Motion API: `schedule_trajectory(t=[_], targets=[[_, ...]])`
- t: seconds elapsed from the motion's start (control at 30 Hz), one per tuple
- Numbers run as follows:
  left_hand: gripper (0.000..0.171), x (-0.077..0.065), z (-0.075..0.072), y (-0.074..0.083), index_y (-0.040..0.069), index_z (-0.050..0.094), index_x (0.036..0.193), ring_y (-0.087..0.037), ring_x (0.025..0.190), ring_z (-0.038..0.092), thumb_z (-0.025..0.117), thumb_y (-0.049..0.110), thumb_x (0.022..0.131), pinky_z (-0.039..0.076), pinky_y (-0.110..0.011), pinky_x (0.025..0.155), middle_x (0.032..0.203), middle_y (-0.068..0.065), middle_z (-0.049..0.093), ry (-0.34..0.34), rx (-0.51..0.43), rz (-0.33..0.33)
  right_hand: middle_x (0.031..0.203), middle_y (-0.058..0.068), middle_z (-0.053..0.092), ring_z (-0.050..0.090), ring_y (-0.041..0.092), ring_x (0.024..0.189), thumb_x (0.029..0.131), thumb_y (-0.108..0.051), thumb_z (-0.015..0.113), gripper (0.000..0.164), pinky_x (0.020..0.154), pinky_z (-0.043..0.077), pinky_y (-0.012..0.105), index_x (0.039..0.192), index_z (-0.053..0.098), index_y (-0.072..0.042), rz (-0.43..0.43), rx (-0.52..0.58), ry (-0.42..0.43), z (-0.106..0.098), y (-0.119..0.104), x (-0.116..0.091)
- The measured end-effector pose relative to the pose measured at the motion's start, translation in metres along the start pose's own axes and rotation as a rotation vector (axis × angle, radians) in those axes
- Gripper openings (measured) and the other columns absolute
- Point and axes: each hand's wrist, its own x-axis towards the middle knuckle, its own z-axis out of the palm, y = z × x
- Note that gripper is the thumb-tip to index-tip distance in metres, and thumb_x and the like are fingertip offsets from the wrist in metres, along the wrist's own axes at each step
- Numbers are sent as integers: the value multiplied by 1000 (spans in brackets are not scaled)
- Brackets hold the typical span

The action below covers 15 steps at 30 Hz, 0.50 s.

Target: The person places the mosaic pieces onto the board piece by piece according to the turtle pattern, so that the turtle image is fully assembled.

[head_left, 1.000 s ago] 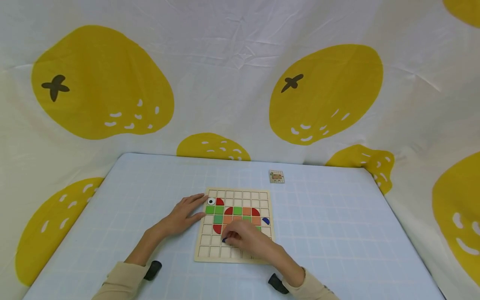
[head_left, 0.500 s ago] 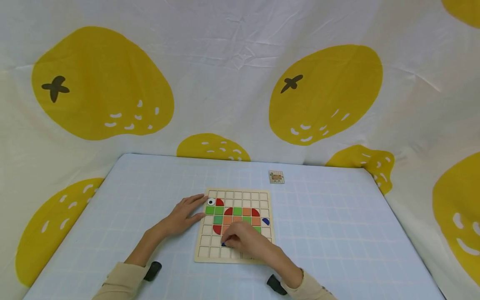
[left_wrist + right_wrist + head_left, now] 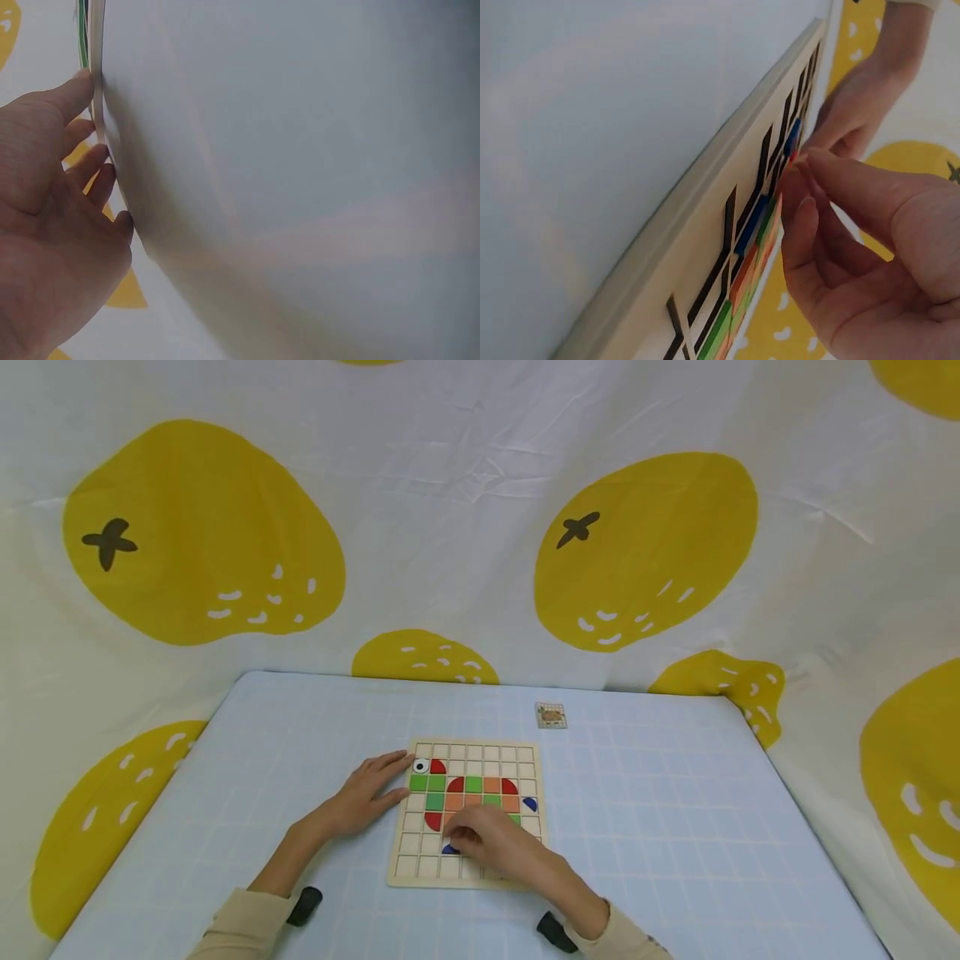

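Observation:
A wooden grid board [image 3: 465,883] lies on the table with coloured tiles in its cells. My left hand [image 3: 362,795] rests with spread fingers at its left edge; in the left wrist view the thumb [image 3: 77,91] touches the board's side. My right hand [image 3: 487,839] is over the lower middle, fingers curled and thumb against the index finger. Just by those fingertips a blue rounded tile [image 3: 450,850] lies in a cell, partly covered. In the right wrist view that blue tile [image 3: 792,138] and another blue tile [image 3: 751,225] sit on the board; nothing shows between the fingers.
A round eye tile [image 3: 421,766], red, green and orange tiles fill several cells. Another blue tile [image 3: 530,804] lies near the right side. Behind the board is a small picture card [image 3: 551,715]. A patterned curtain [image 3: 450,527] hangs beyond the table.
My right hand brought the blue tile down towards me into a lower cell, and more of the tile now shows beside the fingertips. My left hand has stayed at the board's edge.

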Motion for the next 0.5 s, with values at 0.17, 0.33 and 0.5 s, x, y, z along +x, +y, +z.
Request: schedule_trajectory(t=[0.17,0.33,0.5], targets=[[57,-1,-2,2,7,44,156,-44,145,33,60,28,106,31,-66,114,161,-21,37,-28,2,-21,101,-3,72,59,0,87,100,-10,68,10,82,53,19,108,75,-9,1,35,28,-6,2,-6],[53,0,-6,8,6,47,154,-42,146,33,60,25,106,33,-62,115,161,-21,38,-54,9,-28,101,-2,71,59,3,88,100,-6,68,10,82,53,20,108,74,-7,-34,8,79,-13,7,-12],[48,2,-11,19,2,56,146,-40,138,46,66,21,103,41,-57,111,150,-20,50,22,129,-9,99,4,71,60,8,86,97,-4,70,10,78,56,23,107,73,-3,-86,-83,152,-21,13,-17]])
